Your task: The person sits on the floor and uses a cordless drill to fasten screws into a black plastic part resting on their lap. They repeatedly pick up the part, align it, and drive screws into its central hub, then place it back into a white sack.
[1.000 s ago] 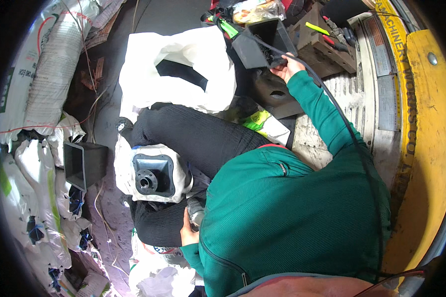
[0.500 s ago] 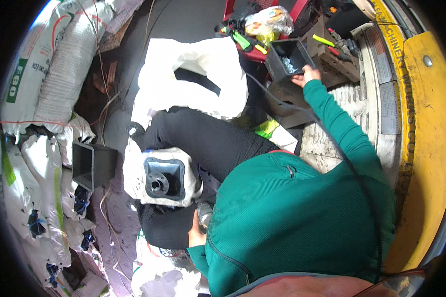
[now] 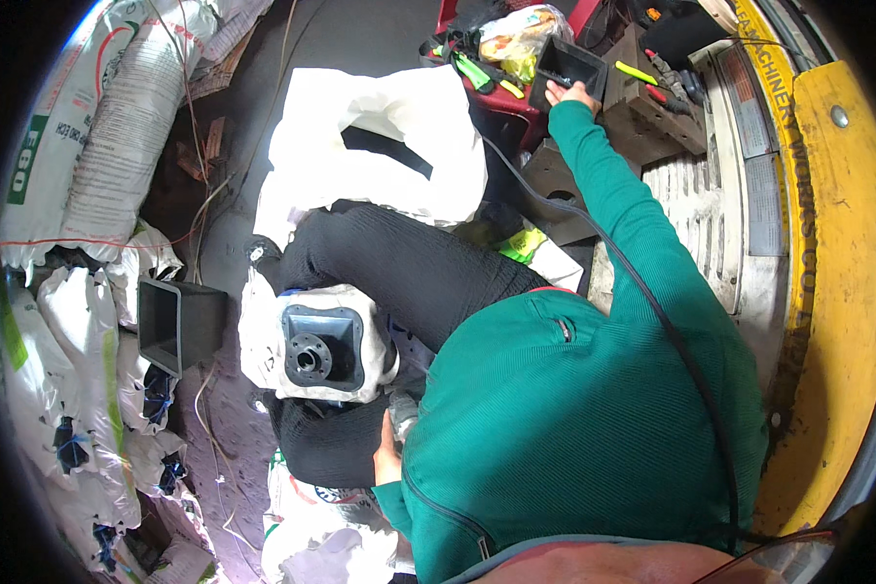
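My right hand reaches far to the right and grips the near edge of a small dark open-topped box; the box's contents hardly show. My left hand is down by my lap, closed around a grey metallic tool, partly hidden by my sleeve and body. Between my legs lies a dark square part with a round flanged hub inside, seated in a white wrapping.
Another dark open box lies left of my legs near white sacks. A large white bag with an opening lies ahead. Metal blocks with hand tools and a red chair stand at far right. A black cable crosses my arm.
My right hand has moved the dark box farther away and slightly left, next to the plastic bag on the chair. My left hand has stayed almost in place.
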`<action>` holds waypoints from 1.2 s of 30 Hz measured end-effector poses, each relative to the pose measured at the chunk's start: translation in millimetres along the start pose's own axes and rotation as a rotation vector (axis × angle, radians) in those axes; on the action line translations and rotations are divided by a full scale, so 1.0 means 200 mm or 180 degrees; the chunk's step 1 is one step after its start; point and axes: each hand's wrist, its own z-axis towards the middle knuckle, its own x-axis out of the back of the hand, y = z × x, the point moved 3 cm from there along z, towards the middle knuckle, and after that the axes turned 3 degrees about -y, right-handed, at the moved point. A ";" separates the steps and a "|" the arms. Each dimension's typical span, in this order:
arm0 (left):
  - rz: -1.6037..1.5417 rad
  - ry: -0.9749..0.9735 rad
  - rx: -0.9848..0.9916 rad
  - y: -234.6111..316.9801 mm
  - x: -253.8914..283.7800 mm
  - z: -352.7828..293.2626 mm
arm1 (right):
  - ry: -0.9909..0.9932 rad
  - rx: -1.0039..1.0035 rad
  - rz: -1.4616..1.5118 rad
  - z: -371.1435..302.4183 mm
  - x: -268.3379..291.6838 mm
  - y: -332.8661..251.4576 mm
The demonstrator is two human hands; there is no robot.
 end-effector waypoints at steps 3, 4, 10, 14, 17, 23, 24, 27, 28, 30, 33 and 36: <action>-0.0015 -0.0019 0.0022 -0.01 0.00 0.00 | -0.0150 -0.0247 -0.0099 0.00 -0.04 -0.03; -0.0016 -0.0017 0.0018 -0.01 0.00 0.00 | -0.0286 -0.0387 -0.0014 -0.03 -0.04 -0.04; -0.0095 0.0010 0.0012 0.01 0.00 0.01 | -0.1148 0.0311 -0.2093 -0.35 0.03 -0.18; -0.0042 0.0072 0.0127 0.08 0.01 -0.01 | -0.2125 0.2874 -0.3385 -0.10 -0.19 -0.37; 0.0303 0.0226 0.0361 0.13 0.00 -0.04 | -0.2955 0.3656 -0.7248 0.37 -0.39 -0.26; 0.0523 0.0555 0.0227 0.17 -0.06 -0.08 | -0.3060 0.1624 -0.7608 0.83 -0.34 -0.04; 0.0586 0.0588 0.0296 0.17 -0.06 -0.09 | -0.2912 0.1615 -0.7722 0.83 -0.34 -0.05; 0.0781 0.0730 0.0358 0.17 -0.08 -0.11 | -0.2843 0.1546 -0.7950 0.74 -0.40 -0.05; 0.0797 0.0758 0.0388 0.18 -0.09 -0.11 | -0.2828 0.1551 -0.7974 0.71 -0.42 -0.07; 0.0826 0.0802 0.0445 0.18 -0.09 -0.12 | -0.2807 0.1538 -0.8005 0.66 -0.46 -0.08; 0.0855 0.0843 0.0516 0.19 -0.10 -0.13 | -0.2801 0.1530 -0.8014 0.60 -0.48 -0.08; 0.0944 0.0833 0.0628 0.20 -0.11 -0.13 | -0.2774 0.1496 -0.8025 0.58 -0.49 -0.08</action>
